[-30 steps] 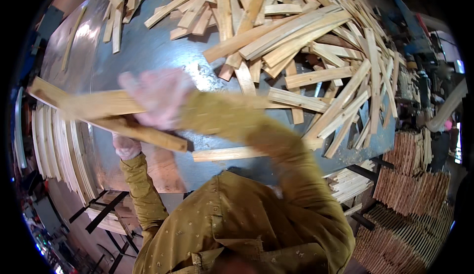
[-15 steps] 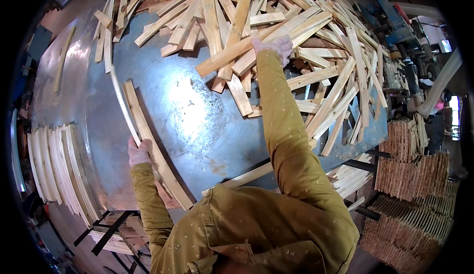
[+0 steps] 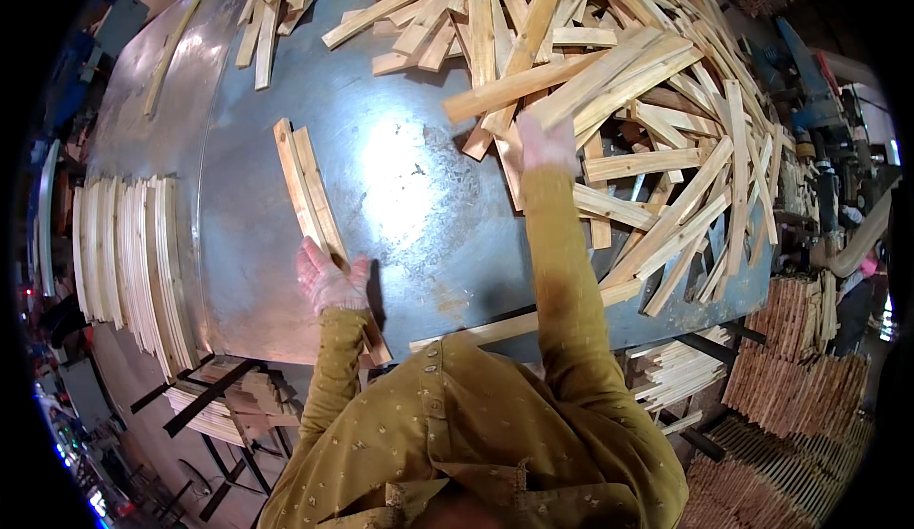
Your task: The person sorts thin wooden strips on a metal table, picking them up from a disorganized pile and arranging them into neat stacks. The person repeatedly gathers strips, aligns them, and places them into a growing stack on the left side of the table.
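Observation:
My left hand (image 3: 333, 279) lies with its fingers spread over two pale wooden slats side by side on the metal tabletop. One slat (image 3: 297, 181) runs a little ahead of the other slat (image 3: 319, 191); their near part passes under my palm and sleeve. At the near side of a big loose heap of wood, my right hand (image 3: 548, 145), slightly blurred, is closed round the near end of a broad wooden slat (image 3: 600, 79). Its fingertips are partly hidden. Another slat (image 3: 514, 88) crosses beneath that one.
A metal table (image 3: 257, 272) spreads before me. A single slat (image 3: 414, 344) lies along its near edge. Stacked pale slats (image 3: 129, 253) stand at the left, more stacks (image 3: 800, 396) at the lower right. Machinery (image 3: 809, 148) is at the far right.
My left hand has let go of the thin slat, which now lies against the other, and its fingers have spread. My right hand has moved to the near end of a slat in the heap. The view has shifted.

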`<action>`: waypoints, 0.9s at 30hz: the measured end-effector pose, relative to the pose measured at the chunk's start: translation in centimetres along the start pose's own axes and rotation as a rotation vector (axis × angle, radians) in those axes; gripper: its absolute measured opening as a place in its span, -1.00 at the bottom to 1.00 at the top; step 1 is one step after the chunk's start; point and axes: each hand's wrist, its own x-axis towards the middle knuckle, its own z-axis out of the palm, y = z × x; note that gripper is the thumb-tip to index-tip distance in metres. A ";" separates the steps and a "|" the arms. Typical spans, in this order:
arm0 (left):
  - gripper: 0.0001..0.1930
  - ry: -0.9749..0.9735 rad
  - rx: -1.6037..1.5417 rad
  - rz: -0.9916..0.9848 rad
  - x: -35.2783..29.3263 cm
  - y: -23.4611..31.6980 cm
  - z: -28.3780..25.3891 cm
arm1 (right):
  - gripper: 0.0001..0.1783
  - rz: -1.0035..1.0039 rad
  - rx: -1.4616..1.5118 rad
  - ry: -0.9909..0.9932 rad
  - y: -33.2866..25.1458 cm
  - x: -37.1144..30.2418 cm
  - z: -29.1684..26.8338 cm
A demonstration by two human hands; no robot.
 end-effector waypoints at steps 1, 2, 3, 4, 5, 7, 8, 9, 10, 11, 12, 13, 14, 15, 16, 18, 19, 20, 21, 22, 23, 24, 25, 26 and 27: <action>0.05 0.055 -0.362 0.174 0.2 -0.2 0.4 | -0.28 -0.084 0.208 -0.088 1.0 -1.9 0.2; -0.05 -0.334 -0.940 0.055 0.0 2.8 -2.8 | -0.37 -0.226 0.348 -0.164 2.9 -4.9 -0.1; -0.14 -0.468 -1.469 0.163 -0.2 3.4 -1.0 | -0.44 -0.434 0.252 -0.166 4.0 -8.9 0.5; -0.25 -0.707 -1.611 0.150 -0.3 6.3 -2.6 | -0.46 -0.457 0.171 -0.276 6.5 -10.9 0.5; -0.35 -0.935 -1.716 0.096 -0.6 8.8 -4.1 | -0.48 -0.484 0.094 -0.402 9.2 -12.9 0.9; -0.47 -0.861 -1.493 0.137 -1.2 10.2 -4.4 | -0.45 -0.623 -0.377 -0.475 9.3 -16.6 -0.9; -0.51 -0.752 -1.410 0.110 -1.4 9.8 -4.3 | -0.41 -0.668 -0.525 -0.451 10.1 -16.6 -3.3; -0.54 -0.628 -1.322 0.084 -1.2 9.1 -4.0 | -0.38 -0.714 -0.673 -0.422 11.1 -16.7 -5.8; -0.55 -0.463 -1.412 0.099 0.5 9.0 -3.8 | -0.32 -0.786 -0.605 -0.398 14.0 -15.4 -8.2; -0.50 -0.362 -1.163 0.168 3.6 7.5 -3.5 | -0.23 -0.770 -0.836 -0.440 13.4 -14.8 -10.3; -0.51 -0.191 -0.968 0.287 7.6 8.0 -5.8 | -0.14 -0.753 -1.075 -0.462 12.8 -14.3 -11.8; -0.53 -0.237 -0.686 0.243 12.6 9.1 -9.3 | -0.06 -0.732 -1.230 -0.545 14.1 -13.9 -13.1; -0.47 0.029 -0.577 0.274 18.0 8.4 -10.4 | 0.03 -0.722 -1.385 -0.635 15.2 -13.8 -13.8; -0.40 0.203 -0.575 0.149 22.2 9.0 -12.3 | 0.04 -0.671 -1.410 -0.724 15.5 -14.0 -14.4; -0.32 0.381 -0.577 0.008 26.3 9.0 -14.4 | 0.06 -0.622 -1.441 -0.812 15.8 -14.0 -14.6; -0.27 0.376 -0.742 0.049 31.4 6.9 -16.0 | 0.05 -0.468 -1.517 -0.985 15.4 -13.5 -14.3; -0.28 0.353 -0.697 0.024 30.9 6.1 -15.3 | 0.02 -0.363 -1.553 -1.077 15.1 -13.5 -13.7; -0.29 0.332 -0.650 -0.003 29.3 4.6 -14.4 | 0.00 -0.258 -1.586 -1.169 14.8 -13.3 -13.3; -0.30 0.298 -0.612 -0.033 26.6 3.8 -13.6 | -0.04 -0.357 -1.473 -1.180 15.0 -12.9 -14.3; -0.27 0.267 -0.537 -0.040 23.1 2.3 -11.5 | -0.05 -0.343 -1.365 -1.024 14.4 -12.2 -14.5; -0.23 0.226 -0.440 -0.056 18.7 0.5 -8.8 | -0.06 -0.317 -1.244 -0.894 13.5 -11.6 -14.3; -0.14 0.152 -0.304 -0.110 14.0 -1.0 -6.4 | -0.06 -0.273 -1.124 -0.777 12.6 -11.6 -14.1; 0.00 -0.180 -0.266 -0.327 9.9 -1.6 -4.8 | -0.09 -0.384 -0.907 -0.609 12.0 -11.1 -13.4; 0.11 -0.447 -0.128 -0.363 5.6 0.5 -6.1 | -0.11 -0.482 -0.684 -0.416 11.5 -10.4 -11.9; 0.15 -0.589 -0.084 -0.333 1.4 1.2 -5.3 | -0.15 -0.367 -0.423 -0.495 10.2 -9.8 -9.7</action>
